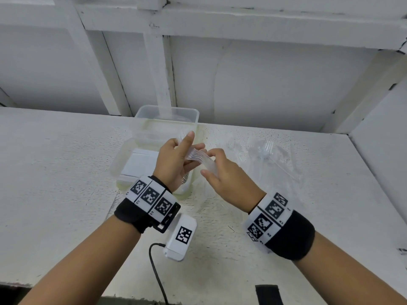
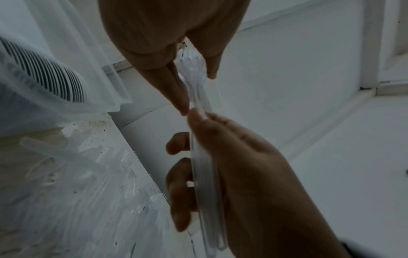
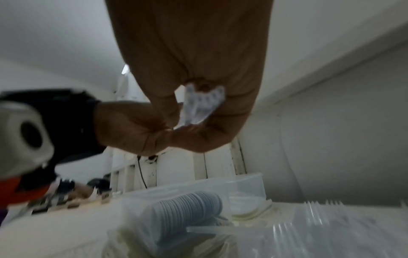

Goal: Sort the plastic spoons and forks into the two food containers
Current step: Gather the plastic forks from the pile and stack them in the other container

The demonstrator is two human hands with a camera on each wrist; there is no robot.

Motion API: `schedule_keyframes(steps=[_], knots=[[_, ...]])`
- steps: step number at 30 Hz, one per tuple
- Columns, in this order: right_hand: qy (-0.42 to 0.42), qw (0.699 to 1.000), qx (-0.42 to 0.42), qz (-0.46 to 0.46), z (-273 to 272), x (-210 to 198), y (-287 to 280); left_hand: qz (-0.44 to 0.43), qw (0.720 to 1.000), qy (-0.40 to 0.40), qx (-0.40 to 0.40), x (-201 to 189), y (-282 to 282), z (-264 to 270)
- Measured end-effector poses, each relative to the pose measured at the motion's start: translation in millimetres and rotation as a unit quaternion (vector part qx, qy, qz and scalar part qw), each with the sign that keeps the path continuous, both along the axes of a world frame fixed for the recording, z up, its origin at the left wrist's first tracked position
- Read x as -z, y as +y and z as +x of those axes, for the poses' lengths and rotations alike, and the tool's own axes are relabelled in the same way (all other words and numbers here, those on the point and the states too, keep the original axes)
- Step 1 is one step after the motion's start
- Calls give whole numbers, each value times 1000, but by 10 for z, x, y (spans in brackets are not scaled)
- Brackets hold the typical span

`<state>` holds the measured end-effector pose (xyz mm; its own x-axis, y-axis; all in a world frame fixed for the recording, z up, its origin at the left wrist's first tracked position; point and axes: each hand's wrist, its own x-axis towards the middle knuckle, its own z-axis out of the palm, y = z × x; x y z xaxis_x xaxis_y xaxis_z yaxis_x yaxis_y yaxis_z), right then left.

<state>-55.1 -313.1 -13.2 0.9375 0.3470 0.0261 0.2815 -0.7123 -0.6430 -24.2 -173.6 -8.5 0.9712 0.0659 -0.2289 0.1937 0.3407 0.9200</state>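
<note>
The stack of clear plastic forks (image 1: 199,158) is hanging in the air between both hands, just above the near clear plastic food container (image 1: 132,164). The left hand (image 1: 174,161) is pinching the tined end with thumb and fingers curled round it, and the right hand (image 1: 224,172) is wrapping its curled fingers round the handle end. The forks are looking thin, glossy and ribbed, nested tightly one in another; I judge them very light, stiff along the handle but brittle at the tines, and slippery enough to fan apart if squeezed loosely. Holding the bundle across the flat handles seems the safest grip.

Under the left hand, a row of white plastic spoons (image 3: 187,207) is lying nested in that near container. Beyond the left hand a second, taller translucent container (image 1: 167,116) is standing on the rough white desk (image 1: 55,161). To the outer side of the right hand, loose clear forks (image 1: 267,150) are lying on a crinkled transparent bag (image 1: 242,148).
</note>
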Motion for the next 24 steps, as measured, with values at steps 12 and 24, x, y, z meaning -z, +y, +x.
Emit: schedule_keyframes(steps=[12,24], knots=[[-104,984,-51,-136,762,-304,399,-74,995,31,-51,-165,481,551],[-46,964,-88,-248,2142,-315,822,440,889,121,42,-395,1607,1798]])
